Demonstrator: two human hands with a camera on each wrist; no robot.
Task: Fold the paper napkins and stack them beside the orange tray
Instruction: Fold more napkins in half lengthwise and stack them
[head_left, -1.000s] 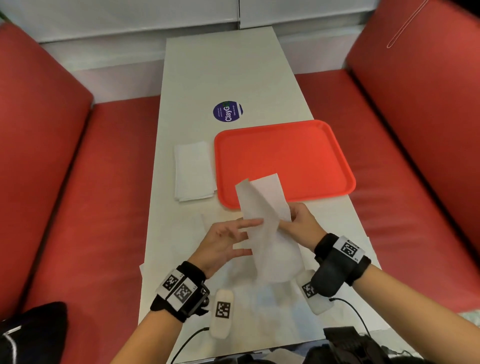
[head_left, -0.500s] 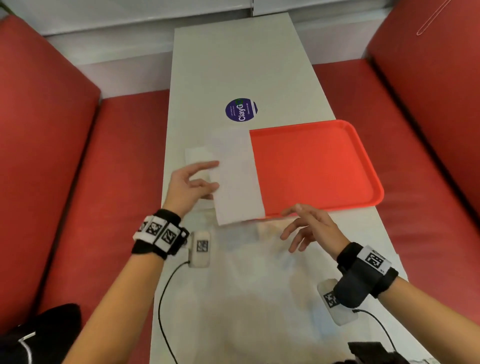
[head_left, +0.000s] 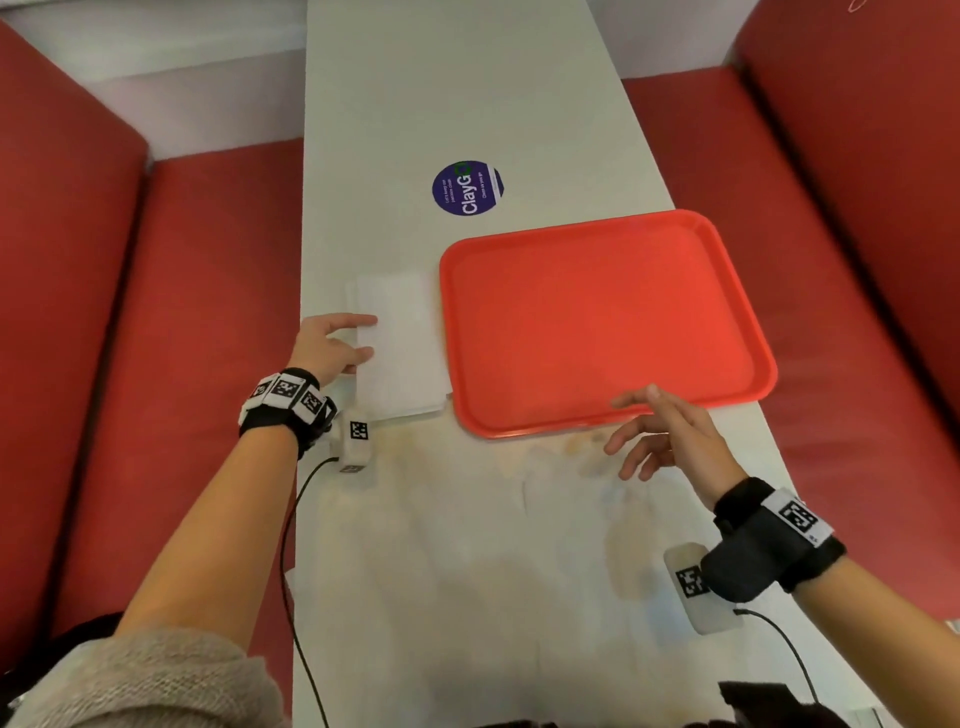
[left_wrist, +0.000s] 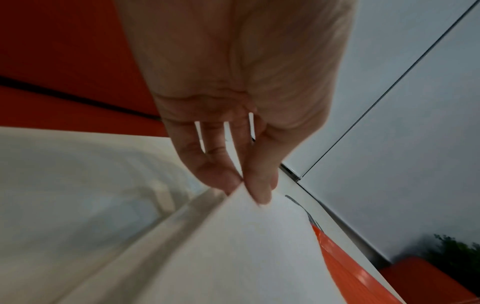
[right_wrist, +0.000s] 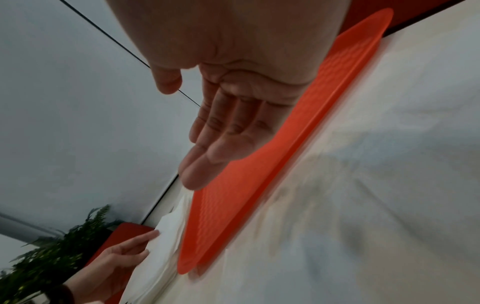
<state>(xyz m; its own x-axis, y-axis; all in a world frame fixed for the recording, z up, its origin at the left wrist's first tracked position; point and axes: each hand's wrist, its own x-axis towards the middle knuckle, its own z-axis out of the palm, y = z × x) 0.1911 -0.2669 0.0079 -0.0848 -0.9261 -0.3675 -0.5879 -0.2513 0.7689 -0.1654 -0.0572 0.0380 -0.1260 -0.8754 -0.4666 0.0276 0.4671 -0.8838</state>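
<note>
Left hand (head_left: 328, 347) at the left edge of the folded napkin (head_left: 397, 332); thumb and fingertips (left_wrist: 259, 185) pinch that edge, seen close in the left wrist view, thumb on top, the other fingers beneath; the remaining fingers run nearly straight, only lightly bent.

Napkin held is the top sheet of the napkin stack (head_left: 410, 405); its far side lies on the stack, its near-left edge at the pinch; whether that edge is lifted clear of the sheets below or resting on them, cannot tell from the head view; the left wrist view shows a gap under the edge, blurred.

Stack sits just beside the orange tray (head_left: 602, 322), on the side away from the left thumb; right edge of the stack runs along the tray's left rim, touching or nearly so.

Right hand (head_left: 670, 436) hovers over the near rim of the tray, palm turned inward, fingers loosely spread and relaxed, thumb apart; it holds nothing; fingertips (right_wrist: 192, 176) point across the tray toward the stack, well apart from it.

Round blue sticker (head_left: 467, 188) on the white table (head_left: 467, 571), beyond both hands' fingertips; unfolded white sheets lie on the table under the wrists, pale and hard to outline; red bench seats (head_left: 197, 312) on both sides.
</note>
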